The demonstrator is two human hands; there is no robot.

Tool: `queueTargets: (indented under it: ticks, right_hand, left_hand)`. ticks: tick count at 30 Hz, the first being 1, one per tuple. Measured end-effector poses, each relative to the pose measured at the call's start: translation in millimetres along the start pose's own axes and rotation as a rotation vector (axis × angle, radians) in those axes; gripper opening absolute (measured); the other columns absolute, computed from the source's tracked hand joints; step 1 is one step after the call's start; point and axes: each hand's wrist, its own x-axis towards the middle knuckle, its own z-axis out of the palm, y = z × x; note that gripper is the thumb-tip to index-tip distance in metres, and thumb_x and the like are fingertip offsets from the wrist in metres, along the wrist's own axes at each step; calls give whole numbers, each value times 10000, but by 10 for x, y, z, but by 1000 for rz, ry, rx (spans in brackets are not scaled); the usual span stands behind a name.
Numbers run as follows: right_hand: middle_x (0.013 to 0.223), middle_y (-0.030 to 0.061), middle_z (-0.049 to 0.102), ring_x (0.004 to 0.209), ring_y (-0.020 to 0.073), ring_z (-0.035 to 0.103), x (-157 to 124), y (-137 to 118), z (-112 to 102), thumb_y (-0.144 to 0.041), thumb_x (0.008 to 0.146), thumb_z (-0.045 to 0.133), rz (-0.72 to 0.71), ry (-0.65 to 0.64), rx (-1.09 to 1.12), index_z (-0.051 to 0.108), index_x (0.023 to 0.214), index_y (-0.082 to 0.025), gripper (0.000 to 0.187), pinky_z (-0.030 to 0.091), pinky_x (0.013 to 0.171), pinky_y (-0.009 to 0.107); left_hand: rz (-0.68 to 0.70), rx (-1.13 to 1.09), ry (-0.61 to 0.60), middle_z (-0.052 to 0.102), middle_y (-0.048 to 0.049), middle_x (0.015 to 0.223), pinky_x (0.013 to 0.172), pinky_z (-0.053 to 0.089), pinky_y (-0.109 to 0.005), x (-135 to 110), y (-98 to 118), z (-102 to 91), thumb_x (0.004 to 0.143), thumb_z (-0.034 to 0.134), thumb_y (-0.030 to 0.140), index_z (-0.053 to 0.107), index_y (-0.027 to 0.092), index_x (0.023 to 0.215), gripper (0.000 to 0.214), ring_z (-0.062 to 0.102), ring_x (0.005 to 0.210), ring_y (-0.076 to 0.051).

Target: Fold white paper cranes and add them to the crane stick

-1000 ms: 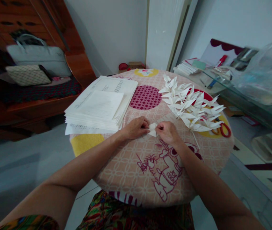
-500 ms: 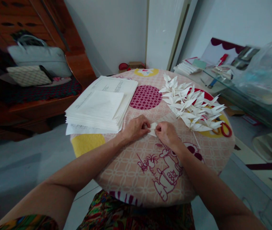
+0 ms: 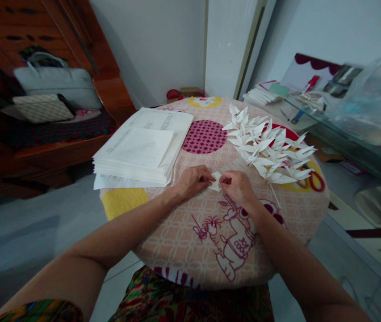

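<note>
A small folded piece of white paper (image 3: pixel 215 182) lies on the patterned tablecloth (image 3: pixel 173 237) between my hands. My left hand (image 3: pixel 193 181) has its fingers closed on the paper's left edge. At its right edge, my right hand (image 3: pixel 236 185) pinches the paper between thumb and forefinger. Just to the right of my right hand is a cluster of folded white paper cranes (image 3: pixel 260 143), their pointed wings overlapping. To the left of my left hand stands a thick stack of printed paper sheets (image 3: pixel 123 156), with smaller cut sheets (image 3: pixel 150 145) on top.
Red-handled scissors (image 3: pixel 316 181) lie partly under the cranes at the table's right edge. A glass shelf (image 3: pixel 331 134) with a plastic bag (image 3: pixel 364 107) stands beyond on the right. On the left is a wooden bench (image 3: pixel 110 98) carrying a grey handbag (image 3: pixel 59 85).
My fingers have shifted slightly on the folded paper, and my right hand has moved a little to the right. More of the paper's face shows between them. The cranes and stack stay put.
</note>
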Motion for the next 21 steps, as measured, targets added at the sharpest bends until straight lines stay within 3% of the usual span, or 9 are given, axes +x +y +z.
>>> queueTargets:
  ticks: [7,16,21]
  right_hand:
    - [727,41,736,643,157,617,-11,58,-26,-75,720,646,-135,3,-27,789,751,-191,187,438,620,258]
    - [748,57,692,741,194,613,-82,173,-215,-76,784,638,-442,-184,-168,808,786,-195,208,436,677,302]
    - [781,49,663,775,189,590,-103,208,-213,-85,814,640,-524,-228,-206,785,767,-204,193,420,684,301]
  left_hand:
    - [65,27,-12,707,-23,958,757,494,-248,-9,-5,-9,828,676,125,805,239,975,226,662,844,-144]
    - [106,11,-25,708,-32,955,784,505,-253,-35,7,-24,871,652,163,799,233,1004,210,657,835,-141]
    - [131,1,-34,705,-33,949,787,505,-255,-34,10,-26,873,643,157,800,242,997,218,653,841,-142]
